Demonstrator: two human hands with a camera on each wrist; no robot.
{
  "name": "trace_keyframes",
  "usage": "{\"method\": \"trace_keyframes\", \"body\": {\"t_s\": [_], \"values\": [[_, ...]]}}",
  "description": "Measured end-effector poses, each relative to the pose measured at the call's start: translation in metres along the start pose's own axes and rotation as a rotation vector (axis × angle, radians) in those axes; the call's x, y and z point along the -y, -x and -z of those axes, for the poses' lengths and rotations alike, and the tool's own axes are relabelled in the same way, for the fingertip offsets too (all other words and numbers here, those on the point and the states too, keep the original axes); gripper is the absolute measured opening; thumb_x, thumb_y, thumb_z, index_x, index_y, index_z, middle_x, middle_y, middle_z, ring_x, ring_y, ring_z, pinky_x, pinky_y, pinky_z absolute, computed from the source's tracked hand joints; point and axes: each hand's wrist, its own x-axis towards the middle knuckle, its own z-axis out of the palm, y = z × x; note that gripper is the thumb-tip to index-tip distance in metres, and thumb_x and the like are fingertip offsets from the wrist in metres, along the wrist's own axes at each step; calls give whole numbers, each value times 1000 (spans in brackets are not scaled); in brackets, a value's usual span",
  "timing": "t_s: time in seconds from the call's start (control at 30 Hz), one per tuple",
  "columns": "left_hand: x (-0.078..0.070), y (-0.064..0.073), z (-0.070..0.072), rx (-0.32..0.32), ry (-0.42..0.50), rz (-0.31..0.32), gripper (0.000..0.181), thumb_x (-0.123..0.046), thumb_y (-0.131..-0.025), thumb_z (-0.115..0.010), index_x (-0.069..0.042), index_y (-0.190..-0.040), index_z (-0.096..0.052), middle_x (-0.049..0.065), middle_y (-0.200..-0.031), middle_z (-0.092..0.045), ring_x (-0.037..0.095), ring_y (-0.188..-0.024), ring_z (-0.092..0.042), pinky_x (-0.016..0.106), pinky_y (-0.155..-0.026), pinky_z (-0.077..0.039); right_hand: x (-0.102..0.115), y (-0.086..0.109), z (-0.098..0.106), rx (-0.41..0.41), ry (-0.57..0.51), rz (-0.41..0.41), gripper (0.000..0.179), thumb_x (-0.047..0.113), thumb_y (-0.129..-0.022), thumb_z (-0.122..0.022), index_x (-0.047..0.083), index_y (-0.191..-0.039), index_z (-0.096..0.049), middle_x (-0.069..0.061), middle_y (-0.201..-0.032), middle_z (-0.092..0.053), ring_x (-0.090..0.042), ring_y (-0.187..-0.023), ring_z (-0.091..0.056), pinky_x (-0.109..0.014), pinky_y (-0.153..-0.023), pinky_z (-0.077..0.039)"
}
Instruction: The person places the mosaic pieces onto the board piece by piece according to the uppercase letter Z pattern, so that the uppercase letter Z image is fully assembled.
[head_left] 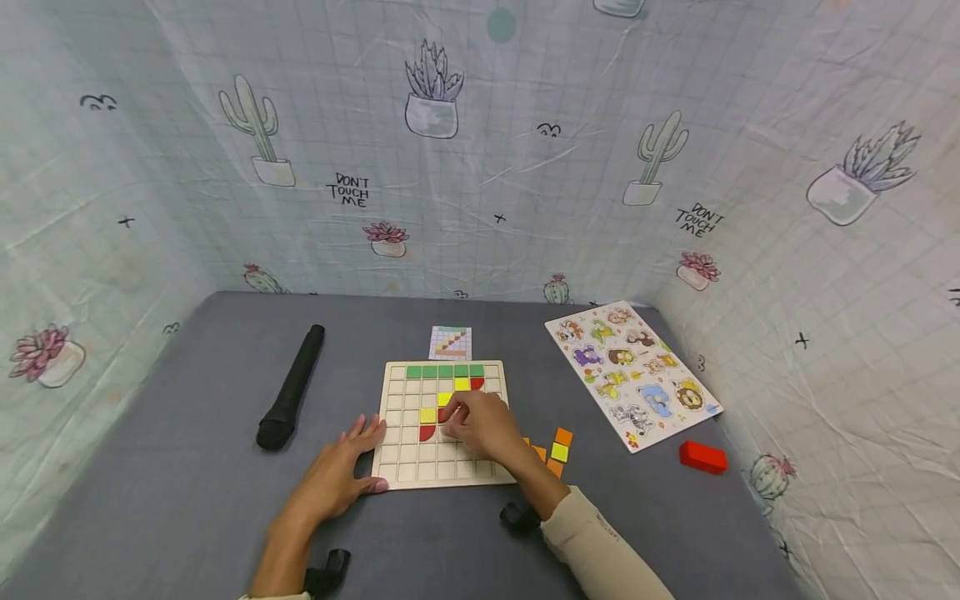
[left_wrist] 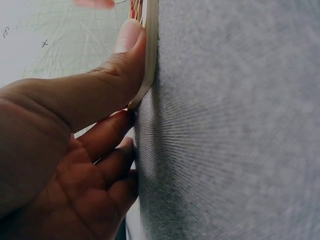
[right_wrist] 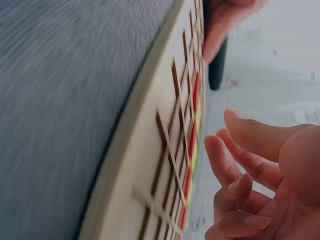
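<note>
A pale wooden grid board (head_left: pixel 405 471) lies on the table with a row of green squares (head_left: pixel 446 372) along its top. Below them, yellow squares (head_left: pixel 462 384) and rounded red pieces (head_left: pixel 427 433) form a diagonal. My left hand (head_left: pixel 333 479) rests at the board's lower left, its thumb (left_wrist: pixel 129 40) on the rim and its fingers spread beside the edge. Over the middle of the diagonal is my right hand (head_left: pixel 482 425), covering part of the grid. In the right wrist view its thumb and forefinger stand apart, loosely bent, with nothing between them.
Loose orange tiles (head_left: pixel 563 437) and a yellow tile (head_left: pixel 559 452) lie right of the board. A patterned card (head_left: pixel 451 342) lies behind it. At left is a black microphone (head_left: pixel 294 387); at right, an animal puzzle board (head_left: pixel 630 367) and a red block (head_left: pixel 702 457).
</note>
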Motion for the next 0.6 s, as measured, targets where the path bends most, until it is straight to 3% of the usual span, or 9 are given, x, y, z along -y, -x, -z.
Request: {"method": "trace_keyframes", "body": {"t_s": [0.4,0.6], "values": [[-1,0,1,-7,8,-26,96,-20,-79,-93,-1,-160,-45,19,-168,-39,45,-161,-28,67,-128,-27,-44,30,45,-61,-48,-60,18,20,-92,-85,15,-108,-77,3,-84,-67,-15,-71,-57,-29,-59,-47],[0,0,0,-9,15,-28,96,-19,-78,-93,0,-159,-45,19,-168,-40,45,-160,-28,67,-128,-27,-65,42,60,-104,-12,-96,17,17,-91,-86,17,-106,-79,7,-84,-67,-13,-74,-59,-31,-64,-49]]}}
